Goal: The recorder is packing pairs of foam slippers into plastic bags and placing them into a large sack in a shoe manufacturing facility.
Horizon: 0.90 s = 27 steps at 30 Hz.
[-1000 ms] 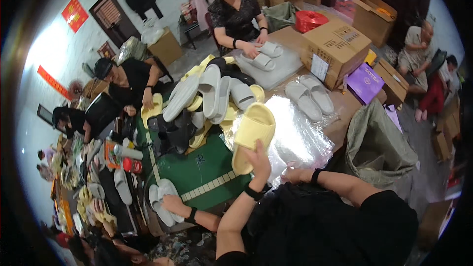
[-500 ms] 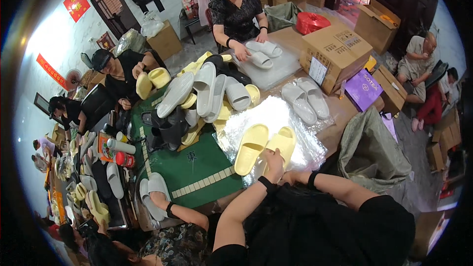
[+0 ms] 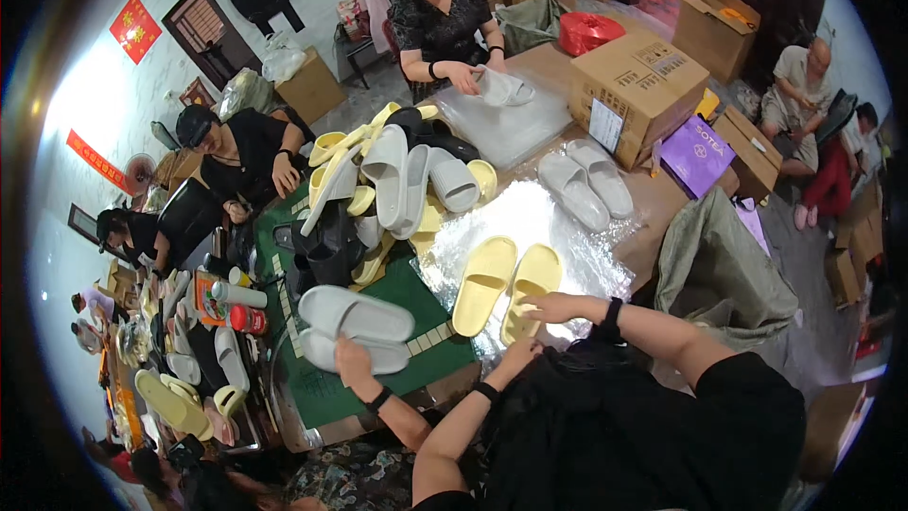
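Two yellow slippers lie side by side on shiny clear plastic wrap [image 3: 593, 279], the left slipper [image 3: 480, 295] apart from my hands. Over the heel part of the right slipper [image 3: 534, 274] reaches my right hand [image 3: 556, 308], fingers stretched out and touching it. Just below that heel is my left hand [image 3: 519, 357], its fingers bent; whatever they pinch is too small to make out. Each of my wrists wears a black band. Beyond the yellow pair, two grey slippers [image 3: 586, 184] rest on clear plastic. A heap of grey, black and yellow slippers [image 3: 386, 166] is piled left of them.
At my left, a co-worker's hand [image 3: 356, 362] holds a grey slipper pair [image 3: 357, 314] over the green mat [image 3: 331, 407]. Across the table a person handles grey slippers [image 3: 503, 85]. A cardboard box [image 3: 629, 85], purple bag [image 3: 695, 156] and grey-green sack [image 3: 721, 274] are right.
My left hand has left the right yellow slipper and drawn back; my right hand has come forward onto it. The co-worker's grey pair has moved right. The far-left person's yellow slippers are out of hand.
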Motion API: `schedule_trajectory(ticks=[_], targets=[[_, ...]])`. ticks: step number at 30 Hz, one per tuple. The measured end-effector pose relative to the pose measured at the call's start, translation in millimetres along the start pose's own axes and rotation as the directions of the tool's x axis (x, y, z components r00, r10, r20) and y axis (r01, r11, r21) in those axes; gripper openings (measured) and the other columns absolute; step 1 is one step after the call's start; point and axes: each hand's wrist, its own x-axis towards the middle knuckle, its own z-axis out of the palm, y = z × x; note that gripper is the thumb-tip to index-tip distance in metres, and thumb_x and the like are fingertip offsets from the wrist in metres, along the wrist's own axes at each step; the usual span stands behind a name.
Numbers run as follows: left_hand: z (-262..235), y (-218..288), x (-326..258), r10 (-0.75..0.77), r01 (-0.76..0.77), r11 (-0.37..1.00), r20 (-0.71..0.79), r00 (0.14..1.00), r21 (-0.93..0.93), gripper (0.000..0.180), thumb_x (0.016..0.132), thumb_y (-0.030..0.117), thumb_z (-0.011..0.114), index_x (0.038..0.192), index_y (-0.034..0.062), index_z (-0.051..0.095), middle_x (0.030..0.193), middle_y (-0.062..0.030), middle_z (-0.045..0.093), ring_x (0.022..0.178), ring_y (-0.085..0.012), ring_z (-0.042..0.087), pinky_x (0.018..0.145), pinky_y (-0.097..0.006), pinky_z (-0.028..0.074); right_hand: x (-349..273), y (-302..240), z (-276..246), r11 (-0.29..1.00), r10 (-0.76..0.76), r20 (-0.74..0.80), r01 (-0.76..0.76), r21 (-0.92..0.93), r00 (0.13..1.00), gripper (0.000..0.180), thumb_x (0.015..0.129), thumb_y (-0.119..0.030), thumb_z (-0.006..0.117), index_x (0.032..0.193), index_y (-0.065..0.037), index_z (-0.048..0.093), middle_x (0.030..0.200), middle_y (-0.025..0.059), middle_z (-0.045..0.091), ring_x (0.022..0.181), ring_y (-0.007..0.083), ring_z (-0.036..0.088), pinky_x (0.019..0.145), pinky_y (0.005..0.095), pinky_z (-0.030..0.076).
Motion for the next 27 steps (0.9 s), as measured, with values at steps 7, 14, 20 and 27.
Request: schedule_trajectory(ticks=[7, 14, 20, 27], targets=[[23.5, -70.1, 19.7, 0.459, -0.485, 0.839, 0.156, 0.875, 0.246, 0.041, 0.079, 0.015, 0.050, 0.118, 0.0061, 0.048, 0.133, -0.0175, 0.035, 0.124, -0.0329, 0.031, 0.100, -0.042, 0.030, 64.9, -32.5, 33.4, 0.890, 0.225, -0.192, -0.282, -0.358, 0.955, 0.068, 0.085, -0.048, 0.041, 0.138, -0.011, 0.018, 0.120, 0.0317, 0.038, 0.108, 0.0471, 0.040, 0.089, 0.0508, 0.032], [25.2, -66.5, 17.1, 0.618, -0.538, 0.650, 0.039, 0.785, 0.536, 0.043, 0.082, 0.027, 0.043, 0.122, 0.0112, 0.048, 0.127, -0.0243, 0.038, 0.122, -0.0386, 0.033, 0.100, -0.046, 0.028, 68.3, -18.3, 26.8, 0.878, 0.360, -0.558, -0.473, -0.067, 0.748, 0.048, 0.082, -0.037, 0.051, 0.117, -0.005, 0.042, 0.099, 0.0197, 0.053, 0.099, 0.0364, 0.050, 0.080, 0.0489, 0.039], [4.3, -32.2, 16.9, 0.545, -0.408, 0.355, 0.168, 0.822, 0.841, 0.049, 0.080, 0.031, 0.046, 0.123, 0.0057, 0.045, 0.126, -0.0259, 0.039, 0.117, -0.0401, 0.037, 0.094, -0.046, 0.032, 50.1, -4.2, -6.8, 0.982, 0.095, -0.740, -0.184, -0.039, 0.666, 0.038, 0.079, -0.027, 0.055, 0.107, -0.003, 0.049, 0.096, 0.0226, 0.051, 0.091, 0.0376, 0.050, 0.077, 0.0448, 0.040], [4.2, -51.6, 33.4, 0.478, -0.192, 0.688, -0.238, 0.846, 0.699, 0.059, 0.081, 0.035, 0.051, 0.120, -0.0088, 0.041, 0.124, -0.0292, 0.039, 0.116, -0.0417, 0.036, 0.096, -0.048, 0.029, -23.6, 5.2, -33.1, 0.996, -0.056, -0.688, 0.085, 0.009, 0.724, 0.038, 0.080, -0.028, 0.057, 0.106, -0.001, 0.054, 0.090, 0.0190, 0.054, 0.088, 0.0326, 0.052, 0.076, 0.0380, 0.042]])
